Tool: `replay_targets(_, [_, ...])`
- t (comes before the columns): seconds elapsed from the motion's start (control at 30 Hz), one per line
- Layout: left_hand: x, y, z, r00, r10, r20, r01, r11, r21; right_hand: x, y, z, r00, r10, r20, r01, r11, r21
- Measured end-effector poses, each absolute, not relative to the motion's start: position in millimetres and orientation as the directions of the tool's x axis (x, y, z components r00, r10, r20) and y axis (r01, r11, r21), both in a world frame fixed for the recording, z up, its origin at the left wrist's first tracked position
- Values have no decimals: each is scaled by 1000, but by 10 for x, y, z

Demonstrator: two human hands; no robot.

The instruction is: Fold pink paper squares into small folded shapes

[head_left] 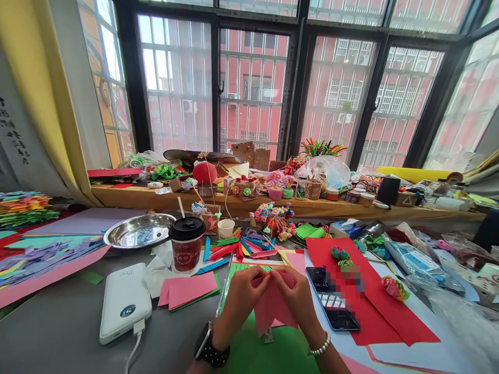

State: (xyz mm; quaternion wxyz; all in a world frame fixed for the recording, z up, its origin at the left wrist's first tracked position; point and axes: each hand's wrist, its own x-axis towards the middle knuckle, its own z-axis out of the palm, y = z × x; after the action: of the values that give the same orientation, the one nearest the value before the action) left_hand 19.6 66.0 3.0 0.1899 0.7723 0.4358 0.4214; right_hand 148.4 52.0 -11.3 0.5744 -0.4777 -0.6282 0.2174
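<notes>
Green sheet (245,354) underneath, left hand (246,289) and right hand (294,292) over it, pink paper (273,305) between.
Paper should be very light, flexible, easy to crease or tear — best taken near an edge, light thumb-and-finger pinch, no hard pull. Both hands nearly closed, fingertips pinching its upper part; it hangs below them, above the green sheet — can't tell if its lower edge touches.

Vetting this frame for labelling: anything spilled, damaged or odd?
Yes: a blocky pixelated patch covers part of the black-screened phone and flat red paper beside the right hand; it looks like image masking, not an object. Crumpled white tissue lies loose by the black-lidded, dark-red paper cup. I see no spill or damage.
</notes>
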Motion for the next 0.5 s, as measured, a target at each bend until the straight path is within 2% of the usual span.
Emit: replay_targets(0.5, [205,664,-1,258,820,511,553,-559,618,1470,512,-101,120,863,491,304,439,-846])
